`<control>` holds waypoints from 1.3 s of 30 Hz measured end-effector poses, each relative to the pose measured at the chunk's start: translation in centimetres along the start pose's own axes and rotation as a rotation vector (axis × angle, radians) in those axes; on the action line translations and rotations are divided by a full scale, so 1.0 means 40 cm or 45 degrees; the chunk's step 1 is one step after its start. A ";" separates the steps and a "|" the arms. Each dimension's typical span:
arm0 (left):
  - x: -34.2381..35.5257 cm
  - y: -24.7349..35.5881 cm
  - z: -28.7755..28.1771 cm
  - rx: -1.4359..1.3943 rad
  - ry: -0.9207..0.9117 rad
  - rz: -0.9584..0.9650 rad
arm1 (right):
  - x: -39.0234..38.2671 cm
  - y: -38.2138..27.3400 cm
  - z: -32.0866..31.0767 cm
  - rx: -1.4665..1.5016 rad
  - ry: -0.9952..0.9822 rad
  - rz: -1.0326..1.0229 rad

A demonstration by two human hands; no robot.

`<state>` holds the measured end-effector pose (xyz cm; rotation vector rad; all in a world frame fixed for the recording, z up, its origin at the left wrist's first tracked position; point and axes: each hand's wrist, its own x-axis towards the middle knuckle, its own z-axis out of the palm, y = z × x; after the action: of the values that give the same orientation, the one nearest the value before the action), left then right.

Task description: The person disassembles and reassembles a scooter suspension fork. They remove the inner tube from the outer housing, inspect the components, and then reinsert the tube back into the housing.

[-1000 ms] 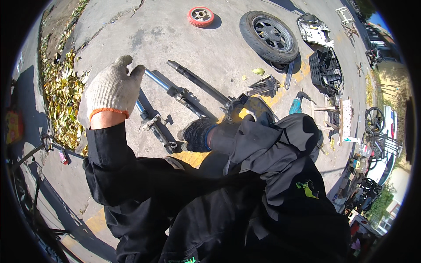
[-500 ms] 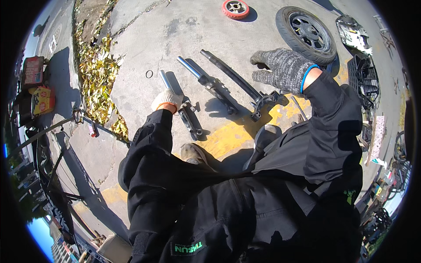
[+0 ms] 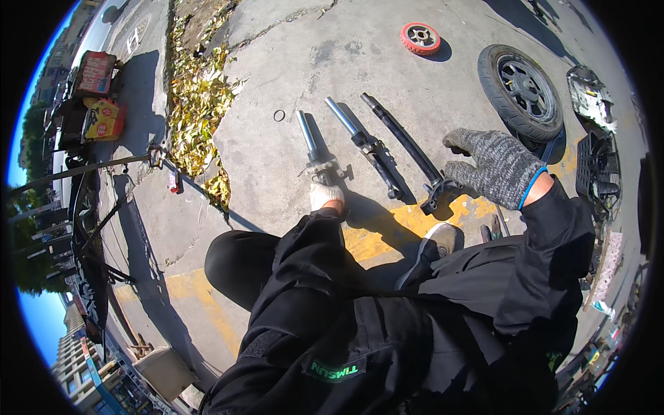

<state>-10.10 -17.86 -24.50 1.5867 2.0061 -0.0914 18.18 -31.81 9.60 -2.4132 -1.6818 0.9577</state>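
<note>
Left hand (image 3: 325, 196), white glove, clamped on the lower bracket end of a fork tube (image 3: 312, 149) lying on the concrete (image 3: 277, 55). Tube: chrome upper shaft, grey cast bracket at the bottom, pointing away from the person. Right hand (image 3: 494, 166), grey knit glove, open, fingers spread, hovering above the ground and holding nothing. Just left of it a long black rod (image 3: 404, 149) with a forked end. A second chrome-and-black fork tube (image 3: 366, 145) lies between the two, roughly parallel. Small metal ring (image 3: 279, 115) beside the held tube. Black tyre (image 3: 520, 90) and small red wheel (image 3: 420, 38) farther out.
</note>
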 end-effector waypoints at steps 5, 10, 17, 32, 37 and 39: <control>-0.025 0.097 0.020 -0.303 -0.180 0.176 | 0.000 -0.004 0.002 -0.037 0.034 -0.048; -0.048 0.114 0.022 -0.022 -0.292 0.269 | 0.007 -0.010 0.008 -0.013 -0.003 -0.055; -0.053 0.098 0.037 0.081 -0.259 0.298 | 0.003 -0.012 -0.002 -0.008 -0.028 0.018; 0.024 0.015 -0.002 -0.982 -0.787 -0.030 | 0.052 -0.043 0.001 -0.028 -0.064 -0.099; -0.008 0.025 -0.060 -1.390 -1.130 -0.125 | 0.090 -0.072 0.015 -0.081 -0.081 -0.132; -0.014 0.026 -0.068 -1.454 -1.226 -0.144 | 0.095 -0.080 0.015 -0.090 -0.071 -0.144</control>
<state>-10.12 -16.98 -21.68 0.4903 0.9970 0.1904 16.05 -27.42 8.59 -2.3246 -1.8789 0.9747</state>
